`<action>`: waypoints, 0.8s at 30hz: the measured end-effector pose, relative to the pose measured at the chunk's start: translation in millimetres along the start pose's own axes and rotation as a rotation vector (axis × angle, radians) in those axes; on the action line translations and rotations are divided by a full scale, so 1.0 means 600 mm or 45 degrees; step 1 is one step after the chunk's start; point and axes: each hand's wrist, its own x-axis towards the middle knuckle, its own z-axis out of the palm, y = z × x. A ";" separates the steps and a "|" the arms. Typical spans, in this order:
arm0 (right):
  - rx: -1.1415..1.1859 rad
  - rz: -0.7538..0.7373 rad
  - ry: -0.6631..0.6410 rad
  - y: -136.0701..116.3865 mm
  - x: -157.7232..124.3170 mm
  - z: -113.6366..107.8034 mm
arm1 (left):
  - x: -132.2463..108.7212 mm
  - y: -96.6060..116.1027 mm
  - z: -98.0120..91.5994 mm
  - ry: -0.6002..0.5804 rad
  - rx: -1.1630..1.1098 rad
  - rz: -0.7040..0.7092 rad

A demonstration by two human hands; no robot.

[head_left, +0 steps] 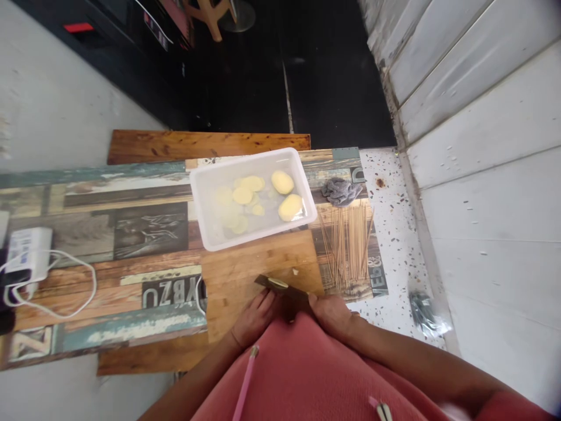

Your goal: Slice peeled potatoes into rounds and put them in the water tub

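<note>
My right hand (333, 316) is closed around the handle of a dark-bladed knife (283, 290), which lies low over the wooden cutting board (245, 266). A pale potato slice (279, 284) sits on the blade. My left hand (254, 318) is beside the blade with its fingers pressed together and their tips at the blade's near side. What they hold is hidden. Beyond the board stands a clear plastic tub (205, 234) of water holding several potato slices (242, 195) and two peeled potatoes (283, 182).
Several wooden skewers (348, 245) lie right of the board, with a grey cloth (342, 190) behind them. A white charger (27, 252) and its looped cable (83, 292) lie at the left. A white panelled wall (482, 146) runs along the right.
</note>
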 end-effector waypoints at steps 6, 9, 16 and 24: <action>0.053 0.006 -0.104 0.001 -0.036 -0.038 | 0.007 -0.001 -0.009 -0.010 -0.068 -0.068; 0.045 -0.015 -0.088 -0.003 -0.068 -0.052 | 0.004 -0.003 -0.010 -0.124 -0.188 -0.137; 0.036 -0.047 -0.036 0.000 -0.093 -0.042 | -0.003 -0.006 -0.006 -0.159 -0.251 -0.115; 0.019 -0.071 0.031 0.003 -0.090 -0.037 | -0.003 -0.002 -0.008 -0.237 -0.315 -0.242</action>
